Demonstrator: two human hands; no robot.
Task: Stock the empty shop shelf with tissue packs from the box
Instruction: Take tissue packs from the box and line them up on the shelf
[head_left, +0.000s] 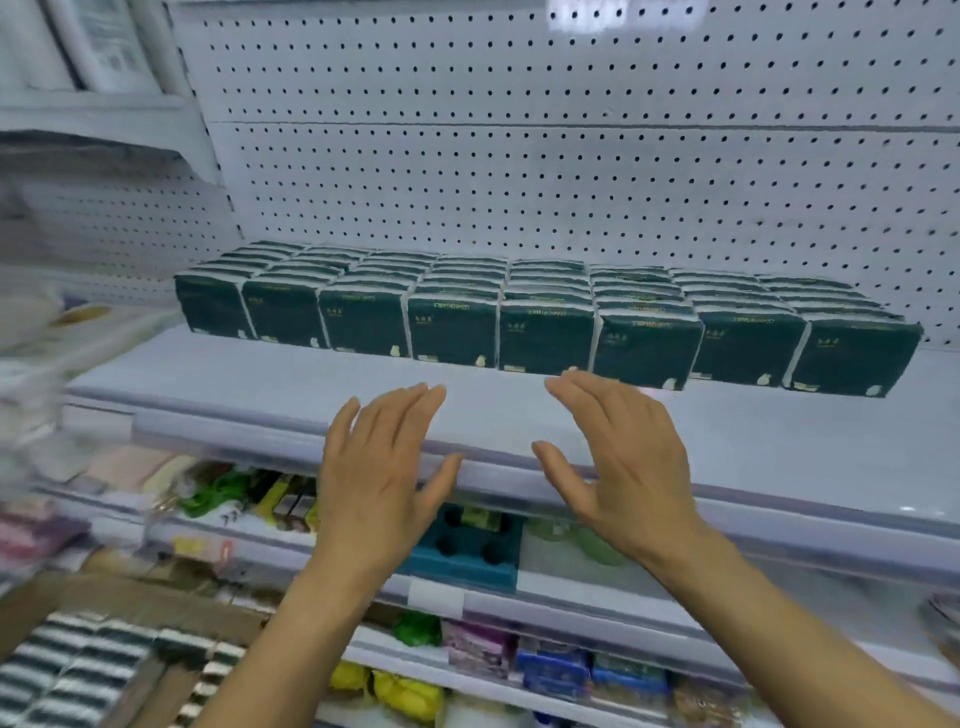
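Raised side by side in front of the shelf (291, 387), the left hand (382, 470) and the right hand (621, 462) are seen with fingers straight and slightly spread, palms turned toward each other, and nothing is held by either. The tissue packs (545, 332) already placed are ranged across the far part of the shelf, standing upright in rows several deep against the pegboard back panel (571, 156), with a bare strip of shelf left along the near edge. The box (78, 660) is glimpsed at the lower left, where more striped pack edges can be made out, though that corner is blurred.

Several risks may be judged from this. The front row could be nudged out of line if the open hands are brought forward carelessly, since the packs are light and stand on narrow bases. A pack at the right end, which appears to sit slightly skewed, could be tipped onto the near strip. If the next handful is lifted from the box with a loose grip, packs could be dropped onto the lower shelves (519, 613), where other goods are crowded.
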